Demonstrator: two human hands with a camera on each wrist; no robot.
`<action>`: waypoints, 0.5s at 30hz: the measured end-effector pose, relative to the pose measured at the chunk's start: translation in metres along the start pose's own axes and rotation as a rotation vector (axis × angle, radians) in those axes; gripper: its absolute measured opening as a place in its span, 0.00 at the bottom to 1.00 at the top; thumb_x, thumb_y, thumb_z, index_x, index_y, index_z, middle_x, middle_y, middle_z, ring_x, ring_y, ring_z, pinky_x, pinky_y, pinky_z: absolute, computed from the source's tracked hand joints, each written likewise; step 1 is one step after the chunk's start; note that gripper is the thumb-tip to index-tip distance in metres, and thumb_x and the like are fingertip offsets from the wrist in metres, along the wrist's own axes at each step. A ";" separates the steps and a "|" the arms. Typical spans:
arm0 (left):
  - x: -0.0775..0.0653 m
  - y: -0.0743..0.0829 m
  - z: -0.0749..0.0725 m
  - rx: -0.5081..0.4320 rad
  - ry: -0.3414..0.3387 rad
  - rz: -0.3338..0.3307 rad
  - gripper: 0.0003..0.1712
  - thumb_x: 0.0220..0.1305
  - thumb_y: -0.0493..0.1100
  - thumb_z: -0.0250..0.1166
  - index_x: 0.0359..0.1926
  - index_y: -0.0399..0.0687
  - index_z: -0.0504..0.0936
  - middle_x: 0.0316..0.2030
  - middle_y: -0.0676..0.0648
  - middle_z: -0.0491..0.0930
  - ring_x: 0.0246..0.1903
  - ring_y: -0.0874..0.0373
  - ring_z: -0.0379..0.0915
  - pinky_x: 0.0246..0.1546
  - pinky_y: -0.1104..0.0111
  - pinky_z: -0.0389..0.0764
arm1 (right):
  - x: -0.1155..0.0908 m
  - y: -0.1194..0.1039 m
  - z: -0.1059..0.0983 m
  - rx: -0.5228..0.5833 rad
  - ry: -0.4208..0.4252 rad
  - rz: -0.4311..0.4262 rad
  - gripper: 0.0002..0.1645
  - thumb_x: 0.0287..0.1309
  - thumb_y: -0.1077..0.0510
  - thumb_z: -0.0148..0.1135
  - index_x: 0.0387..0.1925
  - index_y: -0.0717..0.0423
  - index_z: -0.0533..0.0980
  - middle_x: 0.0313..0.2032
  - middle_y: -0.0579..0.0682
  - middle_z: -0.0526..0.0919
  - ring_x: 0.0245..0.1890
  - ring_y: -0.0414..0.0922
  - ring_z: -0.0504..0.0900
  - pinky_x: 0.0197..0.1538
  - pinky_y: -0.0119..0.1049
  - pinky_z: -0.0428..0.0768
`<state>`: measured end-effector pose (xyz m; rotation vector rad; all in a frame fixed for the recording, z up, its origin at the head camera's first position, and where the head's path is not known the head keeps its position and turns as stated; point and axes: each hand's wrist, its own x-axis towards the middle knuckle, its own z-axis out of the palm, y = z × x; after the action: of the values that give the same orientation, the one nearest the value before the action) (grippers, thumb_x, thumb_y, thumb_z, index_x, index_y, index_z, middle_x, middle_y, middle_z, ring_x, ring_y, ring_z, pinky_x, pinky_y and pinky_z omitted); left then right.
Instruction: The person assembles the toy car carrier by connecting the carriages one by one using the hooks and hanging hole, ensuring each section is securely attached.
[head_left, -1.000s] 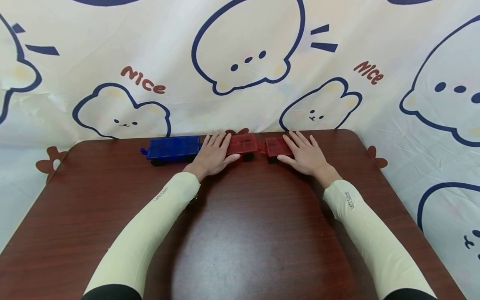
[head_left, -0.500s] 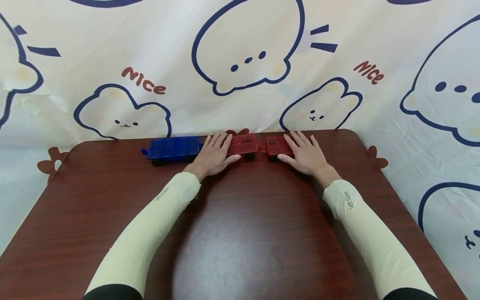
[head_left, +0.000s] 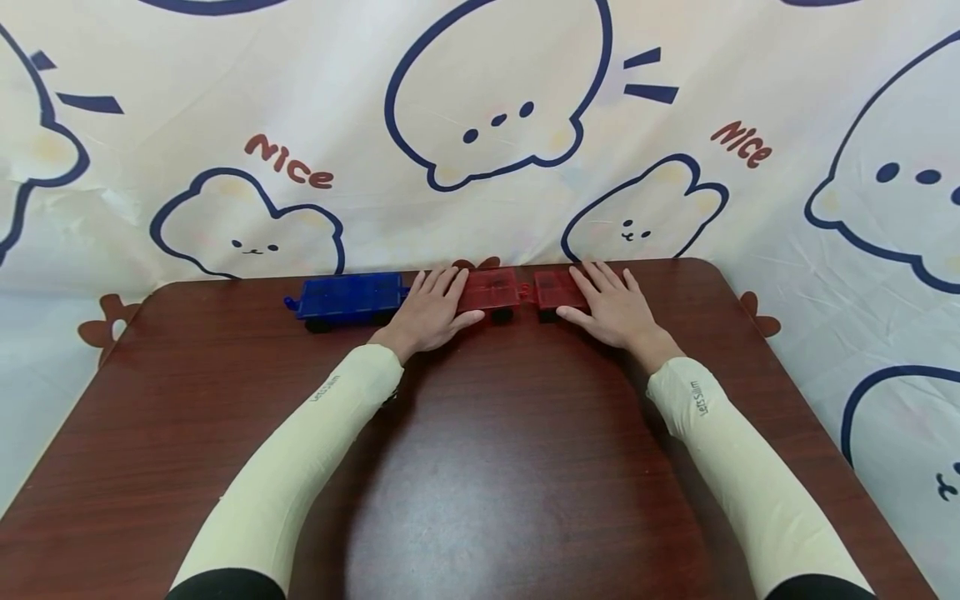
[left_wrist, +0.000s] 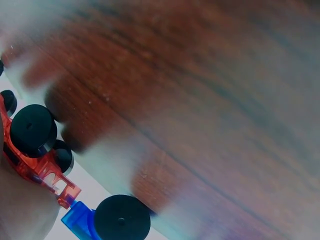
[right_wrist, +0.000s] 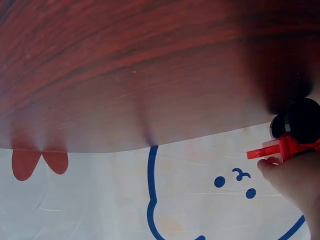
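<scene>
A row of toy wagons stands along the table's far edge. The blue wagon is at the left end; its coupling meets a red chassis in the left wrist view. My left hand lies flat over the left part of a see-through red wagon, fingers straight, thumb along its near side. My right hand rests with spread fingers on the second red wagon, hiding its right end. A small red coupling links the two red wagons. Black wheels show beneath in the right wrist view.
The dark wood table stretches from the wagons toward me. Directly behind its far edge hangs a pale cloth with cartoon outlines, which also runs down both sides.
</scene>
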<state>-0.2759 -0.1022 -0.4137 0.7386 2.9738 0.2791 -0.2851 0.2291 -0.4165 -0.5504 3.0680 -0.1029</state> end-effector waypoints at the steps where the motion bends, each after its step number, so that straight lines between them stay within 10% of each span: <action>1: 0.000 0.000 0.000 -0.001 -0.001 0.000 0.49 0.76 0.68 0.46 0.81 0.41 0.45 0.79 0.38 0.47 0.78 0.41 0.37 0.76 0.47 0.34 | 0.000 0.000 0.000 0.000 -0.001 -0.001 0.54 0.68 0.24 0.42 0.81 0.51 0.48 0.79 0.59 0.47 0.79 0.57 0.41 0.75 0.63 0.38; 15: -0.002 0.001 -0.001 0.005 0.004 -0.004 0.49 0.76 0.69 0.45 0.81 0.42 0.45 0.79 0.38 0.47 0.78 0.42 0.38 0.76 0.48 0.35 | -0.001 0.002 0.001 -0.015 0.003 -0.022 0.53 0.68 0.24 0.43 0.81 0.51 0.49 0.79 0.58 0.48 0.79 0.57 0.43 0.75 0.62 0.40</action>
<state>-0.2739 -0.1022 -0.4125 0.7335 2.9800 0.2737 -0.2850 0.2310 -0.4173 -0.5851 3.0687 -0.0819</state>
